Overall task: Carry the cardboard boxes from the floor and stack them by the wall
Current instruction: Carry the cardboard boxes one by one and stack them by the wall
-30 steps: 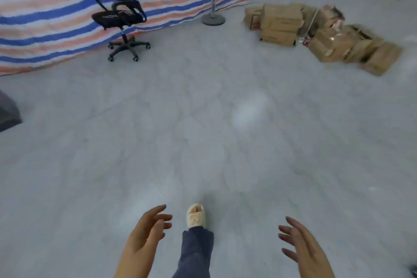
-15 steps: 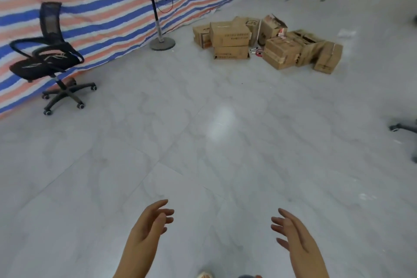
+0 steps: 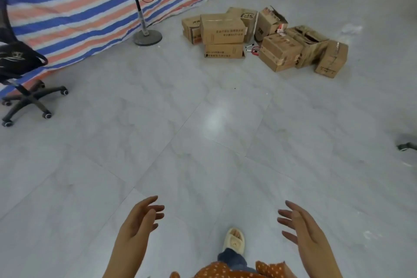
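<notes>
Presently both hands, left hand (image 3: 137,221) and right hand (image 3: 302,225), spread empty; cardboard boxes (image 3: 261,38) beside fan base (image 3: 147,37) look stiff, bulky: grip opposite bottom edges.

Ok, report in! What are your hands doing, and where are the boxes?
Left hand open, right hand open, both empty. Cardboard boxes ahead on the floor by the striped tarp. Bare floor between; fan stand left of the pile.

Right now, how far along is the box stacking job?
Barely begun, it seems. Done: only one cardboard box sits atop another; the remaining boxes lie scattered on the floor. In hand: nothing; left hand and right hand are empty. Left: nearly all the carrying and stacking.
</notes>
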